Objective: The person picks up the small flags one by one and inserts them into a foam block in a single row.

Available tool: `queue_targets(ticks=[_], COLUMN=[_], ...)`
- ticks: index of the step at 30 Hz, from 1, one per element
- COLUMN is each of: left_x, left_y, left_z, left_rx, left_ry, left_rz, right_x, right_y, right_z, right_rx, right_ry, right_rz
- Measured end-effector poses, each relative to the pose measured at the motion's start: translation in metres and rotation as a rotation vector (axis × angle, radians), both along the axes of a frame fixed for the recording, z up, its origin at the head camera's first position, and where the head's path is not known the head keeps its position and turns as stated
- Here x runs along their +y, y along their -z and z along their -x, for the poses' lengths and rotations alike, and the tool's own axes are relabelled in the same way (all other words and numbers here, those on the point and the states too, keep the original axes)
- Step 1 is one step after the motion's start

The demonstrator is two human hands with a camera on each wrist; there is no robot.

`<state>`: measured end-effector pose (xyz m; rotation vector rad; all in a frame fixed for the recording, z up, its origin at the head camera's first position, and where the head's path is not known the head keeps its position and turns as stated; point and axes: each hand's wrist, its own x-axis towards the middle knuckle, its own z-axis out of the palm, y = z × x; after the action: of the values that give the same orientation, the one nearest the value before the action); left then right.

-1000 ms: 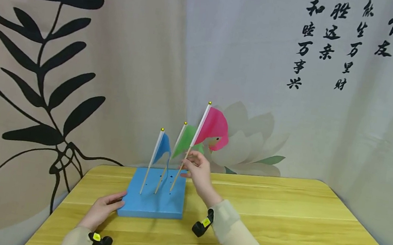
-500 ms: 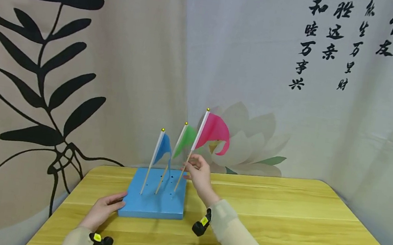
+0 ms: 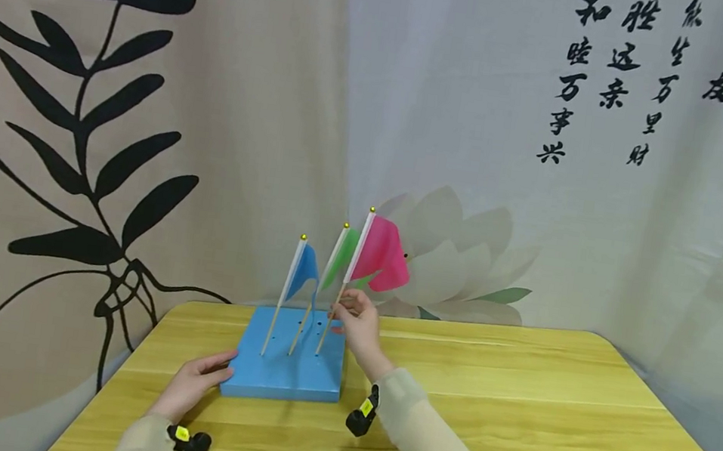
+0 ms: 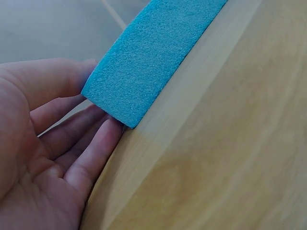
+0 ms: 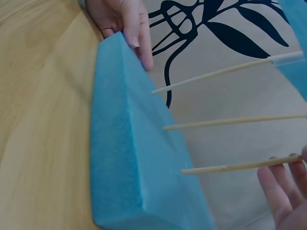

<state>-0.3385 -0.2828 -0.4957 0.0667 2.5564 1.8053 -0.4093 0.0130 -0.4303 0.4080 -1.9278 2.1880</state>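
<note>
My right hand [image 3: 358,328] pinches the wooden stick of a pink flag [image 3: 381,255]. The stick's lower end meets the top of a blue foam board [image 3: 279,378]; how deep it sits cannot be seen. To its left a green flag [image 3: 344,250] and a blue flag [image 3: 305,271] stand slightly tilted in the board, unheld. In the right wrist view the three sticks rise in a row, with the pink flag's stick [image 5: 220,168] nearest my right fingers. My left hand [image 3: 189,386] rests against the board's left side, fingers fairly straight, as the left wrist view also shows.
Small holes [image 3: 320,323] dot the board's rear part. The board lies on a wooden table [image 3: 515,413]. Behind it hangs a curtain [image 3: 264,129] printed with dark leaves, a lotus and writing. Each wrist wears a small black camera [image 3: 360,416].
The pink flag has come down and slightly left, along with my right hand; its stick now stands more upright. My left hand has stayed at the board's side.
</note>
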Motion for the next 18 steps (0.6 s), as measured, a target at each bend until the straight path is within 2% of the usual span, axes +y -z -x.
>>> queue_targets(ticks=[8,12,14,18], left_x=[-0.001,-0.001,-0.001,-0.003], left_y=[0.001,0.001,0.001,0.003], left_z=[0.002,0.002,0.002,0.002], left_rx=[0.008,0.006,0.004,0.002], left_ry=[0.002,0.004,0.005,0.005], left_rz=[-0.004,-0.006,-0.003,0.004], right_x=[-0.001,-0.001,-0.002,-0.003], right_y=[0.009,-0.002,0.000,0.015], right_z=[0.001,-0.016,-0.018,-0.007], right_rx=[0.011,0.004,-0.007,-0.010], right_ry=[-0.039,-0.056,-0.045,0.004], right_rz=[-0.046,-0.067,-0.075,-0.085])
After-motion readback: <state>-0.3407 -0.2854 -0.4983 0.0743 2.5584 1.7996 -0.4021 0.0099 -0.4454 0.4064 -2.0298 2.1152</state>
